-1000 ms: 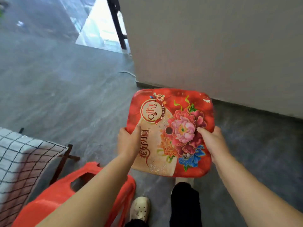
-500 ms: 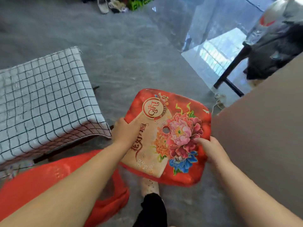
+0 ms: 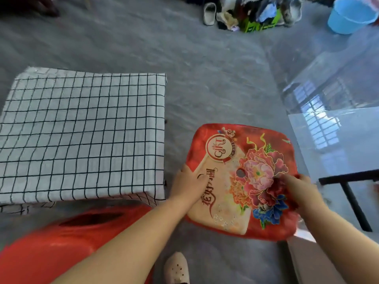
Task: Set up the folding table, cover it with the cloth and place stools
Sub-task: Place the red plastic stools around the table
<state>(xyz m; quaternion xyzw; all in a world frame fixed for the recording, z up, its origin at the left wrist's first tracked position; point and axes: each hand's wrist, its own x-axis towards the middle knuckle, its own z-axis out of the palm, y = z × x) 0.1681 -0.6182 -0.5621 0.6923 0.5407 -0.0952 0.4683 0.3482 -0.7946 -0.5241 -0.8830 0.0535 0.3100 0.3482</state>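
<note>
A red plastic stool [image 3: 242, 160] with a flower print on its seat is held above the floor, to the right of the table. My left hand [image 3: 189, 184] grips its left edge and my right hand [image 3: 297, 187] grips its right edge. The folding table [image 3: 82, 132] stands at the left, covered by a white cloth with a black grid. A second red stool [image 3: 67, 242] sits blurred at the lower left, in front of the table.
Grey floor all around. A black-legged glass table [image 3: 348, 193] stands at the right. A blue basin [image 3: 350, 15], slippers [image 3: 209, 13] and a pile of clutter [image 3: 258, 15] lie at the back. My shoe [image 3: 177, 268] is at the bottom.
My view has swung left from the wall towards the table, which now shows fully. The flowered stool, still in both hands, has come down beside the table's right edge.
</note>
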